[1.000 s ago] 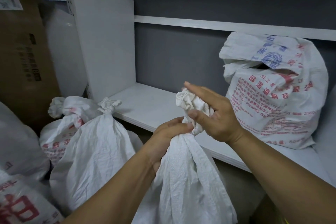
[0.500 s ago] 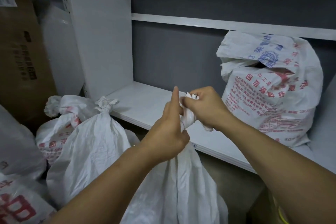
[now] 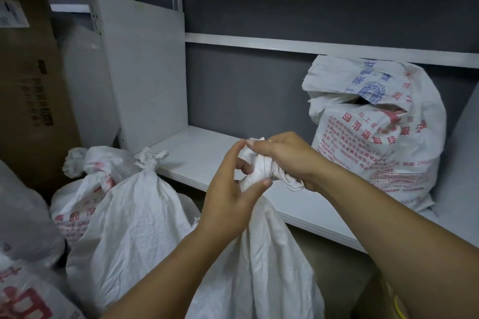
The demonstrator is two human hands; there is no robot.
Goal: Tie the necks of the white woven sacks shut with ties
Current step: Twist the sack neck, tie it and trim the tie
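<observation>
- Centrally, low in the view, a white woven sack [image 3: 259, 261] stands in front of a white shelf [image 3: 207, 160], its neck [image 3: 259, 171] gathered into a tight twist between two bare hands.
- Right hand [image 3: 290, 160] is closed around the bunched neck from the right, with a frayed end of fabric sticking out below the palm.
- Left hand [image 3: 230, 199] is partly open on the neck's left side: thumb pressed against the fabric, forefinger curled up to meet the right hand's fingertip. Fine windings seem to circle the neck, but whether a tie is held cannot be told.
- Judging by its creases, the cloth looks thin, soft and crumply, somewhat slick, so the twist would likely loosen if released. The best hold is probably just under the bunched top, where the fabric is narrowest.
- The sack's weight cannot be judged; its body hangs full and slack.
- Left of it, a second sack [image 3: 124, 228] stands with its neck already cinched, and a third sack [image 3: 85, 179] with red print lies behind that.
- On the shelf to the right sits a printed sack [image 3: 375, 137] with red and blue Chinese characters and digits too small to read surely; its top is folded over, not tied.
- A cardboard box [image 3: 28, 90] with dark, unreadable printing stands far left.
</observation>
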